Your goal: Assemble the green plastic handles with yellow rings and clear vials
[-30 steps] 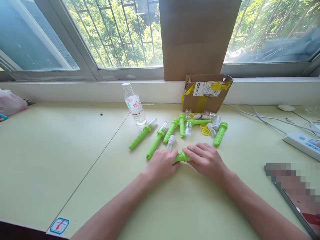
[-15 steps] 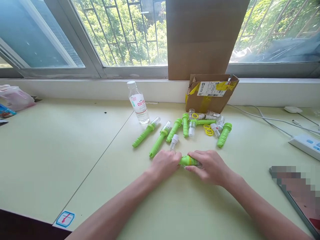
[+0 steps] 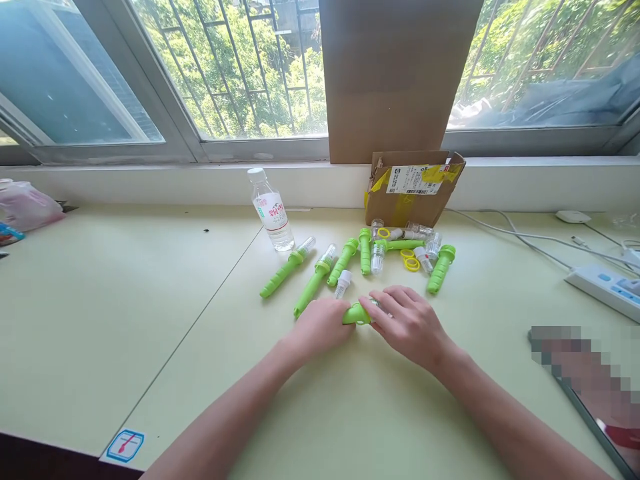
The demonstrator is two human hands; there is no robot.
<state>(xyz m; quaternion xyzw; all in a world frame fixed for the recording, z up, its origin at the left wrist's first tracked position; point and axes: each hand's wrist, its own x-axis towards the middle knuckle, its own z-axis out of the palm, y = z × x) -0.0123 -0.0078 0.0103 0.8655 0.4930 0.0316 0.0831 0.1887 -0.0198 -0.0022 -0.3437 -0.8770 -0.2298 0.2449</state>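
Note:
My left hand (image 3: 324,325) is closed around a green plastic spike (image 3: 356,314), hiding much of its length. At the spike's right end, my right hand (image 3: 407,325) has its fingers closed over a clear plastic cap (image 3: 374,303), mostly covered. Just beyond my left hand lies a small clear piece with a white top (image 3: 343,284). Two green spikes with clear caps, one farther left (image 3: 281,275) and one nearer (image 3: 311,288), rest on the table. More green spikes, such as the one at the right (image 3: 441,269), clear caps and yellow rings (image 3: 411,264) lie behind.
A water bottle (image 3: 273,217) stands behind the spikes. An open cardboard box (image 3: 407,200) sits against the windowsill. Cables and a white power strip (image 3: 605,288) are at the right, with a phone-like slab (image 3: 583,400) nearer. A pink bag (image 3: 27,205) lies far left.
My right hand has turned over the spike's end, its fingers now on top. The yellow ring and threads seen there before are covered. The view has shifted slightly.

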